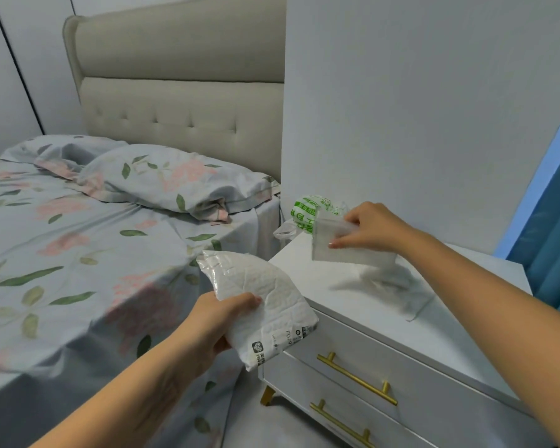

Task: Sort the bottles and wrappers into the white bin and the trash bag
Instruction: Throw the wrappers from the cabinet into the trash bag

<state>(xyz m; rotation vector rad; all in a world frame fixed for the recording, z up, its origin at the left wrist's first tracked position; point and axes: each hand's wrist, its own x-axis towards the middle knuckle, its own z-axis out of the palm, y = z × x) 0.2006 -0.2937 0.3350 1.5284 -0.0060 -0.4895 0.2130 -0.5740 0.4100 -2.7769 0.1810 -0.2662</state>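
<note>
A bed [78, 253] with a floral sheet fills the left half of the frame, two matching pillows [162, 182] lying at its head against a beige tufted headboard [181, 92]. A pale wall [417, 108] takes the upper right, with a strip of blue curtain [553, 253] at the right edge. Below the wall, in the lower right, stands a white nightstand [385, 367] with two drawers and gold bar handles; its top serves as the worktop [353, 305].

In the lower middle of the frame the left hand [217, 321] grips a crumpled white wrapper [265, 299] with printed markings near its lower corner. The thumb lies across the wrapper's front face and the other fingers curl behind it, so the wrapper juts up and to the right of the hand, held in the air between the bed and the nightstand.

At centre right the right hand [372, 227] pinches a clear flat wrapper [346, 247] by its upper edge, thumb on the near side and fingers on the far side. The wrapper hangs below the fingers, just above the worktop; whether its lower edge touches the top cannot be told.

Behind it, at the back left corner of the worktop against the wall, sits a white plastic bag with green print [307, 211].
</note>
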